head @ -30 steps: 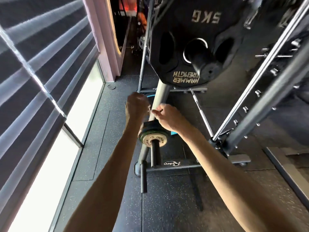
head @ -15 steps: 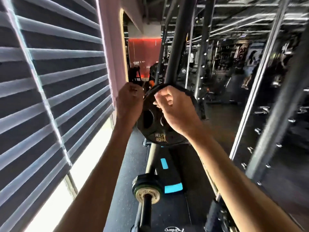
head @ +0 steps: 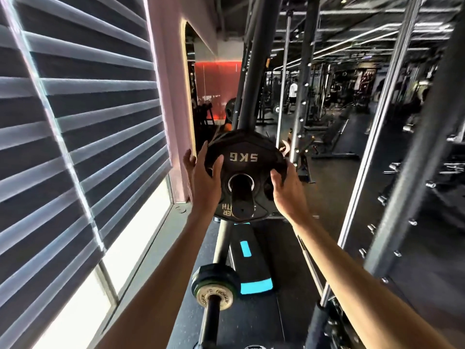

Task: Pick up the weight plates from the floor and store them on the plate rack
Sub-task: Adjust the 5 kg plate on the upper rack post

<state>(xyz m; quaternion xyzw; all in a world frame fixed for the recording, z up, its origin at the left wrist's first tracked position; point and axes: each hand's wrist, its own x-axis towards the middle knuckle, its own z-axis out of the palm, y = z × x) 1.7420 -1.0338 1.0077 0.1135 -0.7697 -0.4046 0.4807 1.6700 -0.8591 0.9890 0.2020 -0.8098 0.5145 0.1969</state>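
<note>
Head view: black 5KG weight plate (head: 245,157) at frame centre, threaded on rack peg (head: 242,197), peg end poking through its hole toward camera. Left hand (head: 205,181) on plate's left edge, fingers spread, thumb across face. Right hand (head: 289,190) on right edge, fingers curled behind rim. Smaller plate (head: 215,287) on lower peg, bottom centre. Dark rack upright (head: 254,71) rises behind. Window blinds (head: 75,122) fill left side. Blue-marked black pad (head: 247,263) on floor below.
</note>
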